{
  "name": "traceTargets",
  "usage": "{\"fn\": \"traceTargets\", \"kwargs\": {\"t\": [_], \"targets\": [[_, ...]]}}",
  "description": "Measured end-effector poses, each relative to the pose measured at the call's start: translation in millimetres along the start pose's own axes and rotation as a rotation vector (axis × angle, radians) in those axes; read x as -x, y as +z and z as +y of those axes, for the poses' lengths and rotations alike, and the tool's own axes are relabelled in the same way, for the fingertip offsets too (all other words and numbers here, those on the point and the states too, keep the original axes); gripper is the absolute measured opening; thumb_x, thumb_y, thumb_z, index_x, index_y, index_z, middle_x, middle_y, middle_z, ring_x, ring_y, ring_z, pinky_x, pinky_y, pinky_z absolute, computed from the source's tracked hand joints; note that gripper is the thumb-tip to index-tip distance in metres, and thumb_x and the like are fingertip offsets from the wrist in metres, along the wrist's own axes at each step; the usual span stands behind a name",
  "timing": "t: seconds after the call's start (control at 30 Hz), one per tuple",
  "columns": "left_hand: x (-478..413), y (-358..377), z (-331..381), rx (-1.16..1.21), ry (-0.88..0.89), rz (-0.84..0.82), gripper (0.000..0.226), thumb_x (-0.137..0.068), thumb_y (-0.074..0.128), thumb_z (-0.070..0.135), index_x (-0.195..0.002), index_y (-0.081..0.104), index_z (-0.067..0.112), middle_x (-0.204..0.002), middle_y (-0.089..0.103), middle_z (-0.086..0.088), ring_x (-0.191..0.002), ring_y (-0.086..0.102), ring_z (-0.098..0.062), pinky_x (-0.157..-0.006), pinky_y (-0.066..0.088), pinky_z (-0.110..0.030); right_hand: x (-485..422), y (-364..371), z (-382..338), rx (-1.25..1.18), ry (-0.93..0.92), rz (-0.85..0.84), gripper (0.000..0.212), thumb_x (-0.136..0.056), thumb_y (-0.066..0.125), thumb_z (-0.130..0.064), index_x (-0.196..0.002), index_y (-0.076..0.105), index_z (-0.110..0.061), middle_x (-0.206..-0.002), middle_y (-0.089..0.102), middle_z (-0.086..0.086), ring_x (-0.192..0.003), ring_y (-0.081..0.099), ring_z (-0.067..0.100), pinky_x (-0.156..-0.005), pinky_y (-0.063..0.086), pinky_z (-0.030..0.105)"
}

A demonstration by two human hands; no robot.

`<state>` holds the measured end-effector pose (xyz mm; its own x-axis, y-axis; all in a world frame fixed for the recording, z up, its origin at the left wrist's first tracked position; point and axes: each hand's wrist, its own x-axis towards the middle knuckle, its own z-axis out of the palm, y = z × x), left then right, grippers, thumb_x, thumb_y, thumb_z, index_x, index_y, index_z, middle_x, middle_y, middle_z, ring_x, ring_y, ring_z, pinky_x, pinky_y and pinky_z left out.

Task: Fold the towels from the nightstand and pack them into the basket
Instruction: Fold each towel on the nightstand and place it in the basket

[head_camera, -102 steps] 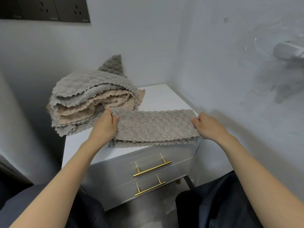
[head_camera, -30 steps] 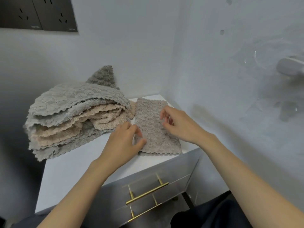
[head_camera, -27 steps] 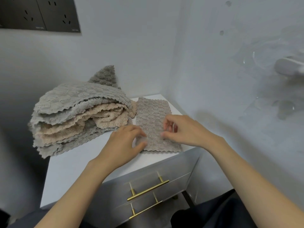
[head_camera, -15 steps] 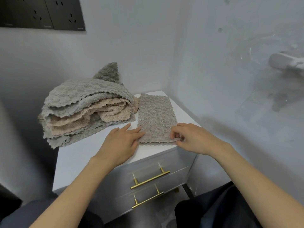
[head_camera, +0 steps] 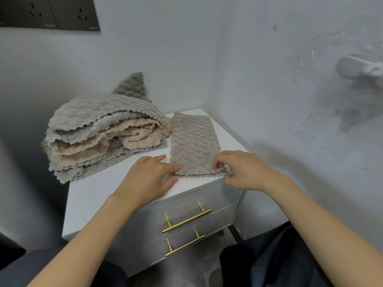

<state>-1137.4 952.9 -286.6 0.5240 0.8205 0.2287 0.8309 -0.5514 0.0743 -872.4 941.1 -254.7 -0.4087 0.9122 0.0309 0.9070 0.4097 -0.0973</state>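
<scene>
A folded taupe towel (head_camera: 193, 141) lies flat on the right part of the white nightstand (head_camera: 99, 191), its long side running away from me. My left hand (head_camera: 150, 179) rests with straight fingers at the towel's near left corner. My right hand (head_camera: 244, 169) pinches the near right corner with curled fingers and thumb. A loose pile of grey and beige towels (head_camera: 103, 133) sits on the left of the nightstand top, overhanging its left edge. No basket is in view.
The nightstand stands in a corner, walls close behind and to the right. Two drawers with gold bar handles (head_camera: 187, 219) face me. Dark wall sockets (head_camera: 49, 12) are at the upper left. A white fixture (head_camera: 360, 67) juts from the right wall. My knees are below.
The long strip towel has been folded in half and turned lengthwise. In the last second both hands slid from its middle down to its near corners.
</scene>
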Motion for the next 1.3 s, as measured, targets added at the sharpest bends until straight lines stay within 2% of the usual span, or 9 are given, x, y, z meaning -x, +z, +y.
{"fn": "traceTargets", "kwargs": {"t": [0.07, 0.27, 0.43, 0.57, 0.63, 0.8, 0.97, 1.2, 1.3], "targets": [[-1.6, -0.7, 0.1, 0.003, 0.007, 0.022, 0.036, -0.096, 0.044, 0.044, -0.131, 0.053, 0.040, -0.130, 0.060, 0.016, -0.138, 0.035, -0.009, -0.106, 0.030, -0.029, -0.2, -0.4, 3.5, -0.014, 0.000, 0.028, 0.034, -0.076, 0.057, -0.020, -0.107, 0.059, -0.034, -0.107, 0.060, -0.017, -0.080, 0.047, 0.005, -0.065, 0.036, 0.025], [-6.5, -2.5, 3.8, -0.007, 0.012, 0.063, 0.033, -0.091, 0.049, 0.037, -0.121, 0.062, 0.034, -0.116, 0.068, 0.009, -0.124, 0.050, -0.012, -0.100, 0.035, -0.030, -7.3, 5.0, 4.4, 0.031, -0.003, 0.123, 0.019, -0.081, 0.055, -0.026, -0.097, 0.062, -0.031, -0.096, 0.066, -0.012, -0.086, 0.059, 0.013, -0.065, 0.040, 0.026], [-8.8, -4.4, 8.2, 0.030, -0.051, 0.085, 0.048, -0.085, 0.055, 0.050, -0.129, 0.056, 0.031, -0.121, 0.064, 0.008, -0.118, 0.052, -0.014, -0.100, 0.033, -0.031, -8.1, 3.4, 13.8, -0.267, 0.151, 0.114, 0.011, -0.084, 0.060, -0.028, -0.086, 0.056, -0.038, -0.085, 0.058, -0.023, -0.069, 0.052, 0.000, -0.063, 0.036, 0.023], [-14.9, -3.1, 10.9, 0.168, -0.086, 0.152, 0.037, -0.086, 0.060, 0.040, -0.121, 0.062, 0.028, -0.115, 0.067, 0.008, -0.109, 0.058, -0.017, -0.092, 0.042, -0.033, -12.3, 4.2, 16.2, -0.396, 0.189, 0.088, 0.009, -0.087, 0.062, -0.027, -0.086, 0.058, -0.035, -0.094, 0.060, -0.016, -0.070, 0.052, -0.003, -0.069, 0.040, 0.025], [-19.1, -1.5, 11.1, 0.228, -0.119, 0.178, 0.029, -0.088, 0.061, 0.037, -0.114, 0.065, 0.025, -0.108, 0.069, 0.007, -0.102, 0.060, -0.019, -0.086, 0.046, -0.035, -14.1, 4.8, 18.7, -0.436, 0.204, 0.082, 0.004, -0.088, 0.062, -0.027, -0.089, 0.059, -0.030, -0.093, 0.059, -0.014, -0.070, 0.051, -0.007, -0.064, 0.035, 0.015], [-32.1, 3.1, 5.8, 0.497, -0.321, 0.132, 0.027, -0.090, 0.059, 0.041, -0.080, 0.069, 0.018, -0.079, 0.069, 0.004, -0.081, 0.062, -0.015, -0.074, 0.048, -0.033, -18.7, 5.8, 23.0, -0.467, 0.234, 0.102, 0.004, -0.093, 0.058, -0.025, -0.095, 0.057, -0.022, -0.090, 0.059, -0.009, -0.069, 0.047, -0.005, -0.060, 0.035, 0.006], [-39.7, 6.5, 5.3, 0.714, -0.486, 0.099, 0.032, -0.088, 0.061, 0.044, -0.073, 0.069, 0.016, -0.058, 0.056, 0.002, -0.054, 0.044, -0.010, -0.059, 0.031, -0.028, -26.5, 8.9, 21.2, -0.528, 0.310, 0.158, 0.008, -0.097, 0.051, -0.020, -0.094, 0.059, -0.018, -0.078, 0.056, -0.012, -0.072, 0.050, 0.004, -0.060, 0.035, 0.006], [-45.2, 14.1, 6.3, 0.497, -0.573, 0.090, 0.042, -0.088, 0.057, 0.049, -0.065, 0.065, 0.015, -0.054, 0.053, 0.008, -0.070, 0.053, -0.018, -0.080, 0.041, -0.035, -31.5, 13.6, 14.0, -0.442, 0.385, 0.152, 0.008, -0.097, 0.048, -0.020, -0.102, 0.053, -0.015, -0.088, 0.059, -0.001, -0.086, 0.054, 0.021, -0.074, 0.044, 0.034], [-45.6, 15.7, 7.8, 0.473, -0.563, 0.113, 0.042, -0.088, 0.056, 0.048, -0.070, 0.068, 0.012, -0.060, 0.060, 0.006, -0.079, 0.056, -0.021, -0.080, 0.038, -0.035, -28.1, 13.6, 9.2, -0.275, 0.392, 0.212, 0.010, -0.095, 0.052, -0.023, -0.104, 0.050, -0.017, -0.093, 0.061, 0.001, -0.093, 0.053, 0.022, -0.072, 0.044, 0.035]]}}
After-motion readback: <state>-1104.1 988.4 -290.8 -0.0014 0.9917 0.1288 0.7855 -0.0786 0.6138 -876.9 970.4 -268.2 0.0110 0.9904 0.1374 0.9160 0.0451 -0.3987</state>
